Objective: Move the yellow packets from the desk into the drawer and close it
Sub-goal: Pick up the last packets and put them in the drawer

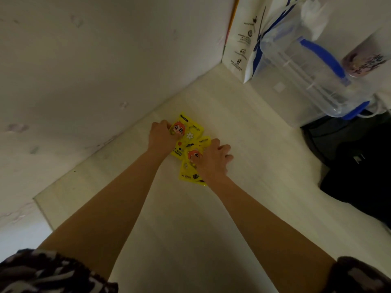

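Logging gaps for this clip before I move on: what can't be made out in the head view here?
- Drawer: not in the head view at all.
- Packet count: the yellow packets overlap, and the left hand and right hand cover parts.
- Small print on the packets: too small and dim.
- Dark object at right: cut by the frame edge, too dark to identify.

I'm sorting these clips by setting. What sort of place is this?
Probably a home desk corner: a pale desk against the wall, a clear plastic container, a paper bag, and yellow packets.
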Demonstrator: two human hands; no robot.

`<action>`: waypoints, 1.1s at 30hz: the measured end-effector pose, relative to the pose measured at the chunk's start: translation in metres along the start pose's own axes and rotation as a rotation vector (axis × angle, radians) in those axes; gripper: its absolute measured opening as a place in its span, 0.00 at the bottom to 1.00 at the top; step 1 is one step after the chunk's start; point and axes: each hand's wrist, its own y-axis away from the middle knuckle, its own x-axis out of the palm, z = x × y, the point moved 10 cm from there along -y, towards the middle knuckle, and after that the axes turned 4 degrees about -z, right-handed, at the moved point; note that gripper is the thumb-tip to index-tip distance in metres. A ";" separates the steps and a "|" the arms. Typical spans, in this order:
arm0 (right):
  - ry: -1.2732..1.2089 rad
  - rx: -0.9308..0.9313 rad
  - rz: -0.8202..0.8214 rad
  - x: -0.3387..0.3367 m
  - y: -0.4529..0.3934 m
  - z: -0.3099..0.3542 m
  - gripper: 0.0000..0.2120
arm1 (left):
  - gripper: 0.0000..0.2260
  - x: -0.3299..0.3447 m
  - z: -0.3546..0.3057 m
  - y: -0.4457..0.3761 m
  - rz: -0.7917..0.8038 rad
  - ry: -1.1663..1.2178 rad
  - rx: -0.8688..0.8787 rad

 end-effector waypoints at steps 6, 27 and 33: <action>-0.098 0.010 0.050 0.012 0.004 0.007 0.31 | 0.15 0.003 -0.005 0.002 -0.021 0.008 -0.011; -0.427 0.060 0.268 0.016 -0.005 -0.030 0.17 | 0.15 0.000 0.039 0.034 -0.124 0.350 -0.262; -0.678 0.034 0.288 -0.014 -0.002 -0.047 0.04 | 0.15 0.003 0.047 0.054 -0.125 0.532 -0.279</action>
